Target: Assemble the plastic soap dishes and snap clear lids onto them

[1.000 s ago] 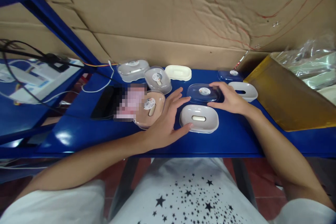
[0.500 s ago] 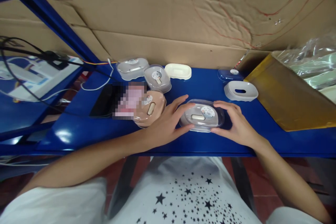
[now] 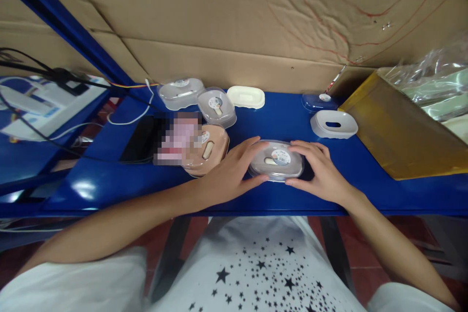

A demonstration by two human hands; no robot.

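An oval grey plastic box with a clear lid point(image 3: 276, 165) lies on the blue table in front of me. A round printed sticker is on the lid, and a cream-coloured piece shows in the box's slot. My left hand point(image 3: 236, 168) grips the left side, thumb at the near edge and fingers at the far edge. Around the right side curls my right hand point(image 3: 316, 168), fingertips on the lid's far edge and thumb on its near edge. Beside my left wrist sits a peach lidded box point(image 3: 208, 151).
Behind stand two grey lidded boxes point(image 3: 217, 107), a cream tray point(image 3: 245, 97), a white slotted shell point(image 3: 334, 124) and a clear lid point(image 3: 320, 102). A carton point(image 3: 405, 136) holding bagged pieces stands right. Left are a blurred pink item point(image 3: 177, 139) and a power strip point(image 3: 54, 107).
The clear lid, earlier offset to the right, has shifted left and now sits more squarely over the grey box. My right hand has moved left with it, closer to my left hand.
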